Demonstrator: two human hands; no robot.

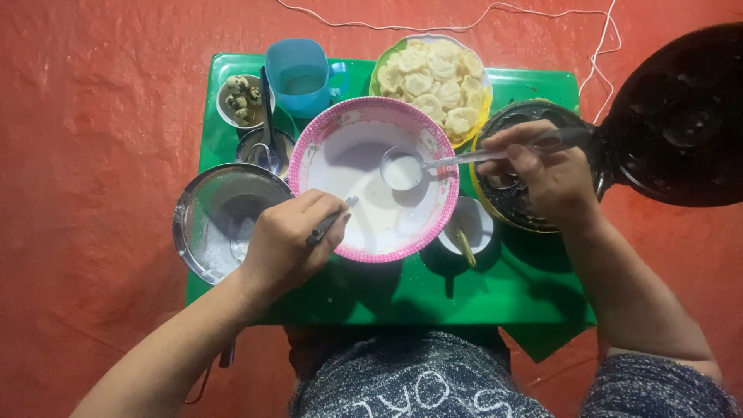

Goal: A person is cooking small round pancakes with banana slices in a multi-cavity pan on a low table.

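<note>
The right hand (pixel 546 174) closes its fingers around the handle of a metal ladle (pixel 402 169), thumb on top. The ladle's long axis runs nearly level across the view, rising slightly toward the right: its round cup, filled with white batter, sits over the middle of the pink-rimmed bowl (pixel 317 151), and the handle points right, out past the bowl's rim to the hand. The left hand (pixel 288 241) is curled shut on a thin utensil (pixel 334 219) at the bowl's lower left edge; this one slants up and to the right, its tip pointing into the batter, and what kind of utensil it is cannot be told. Under the right hand lies a dark round mould pan (pixel 534 116) with hollows, and its open lid (pixel 681 116) stands to the right. Left of the bowl sits a steel basin (pixel 193 201) with white powder in it. Behind the bowl are a blue jug (pixel 298 73), a plate of pale round slices (pixel 437 73), a small cup of speckled eggs (pixel 241 99) and a small steel dish (pixel 263 147) with spoons. A little white cup (pixel 472 220) stands just right of the bowl's near edge. Everything rests on a green table (pixel 464 294) over an orange floor cloth (pixel 93 155).
</note>
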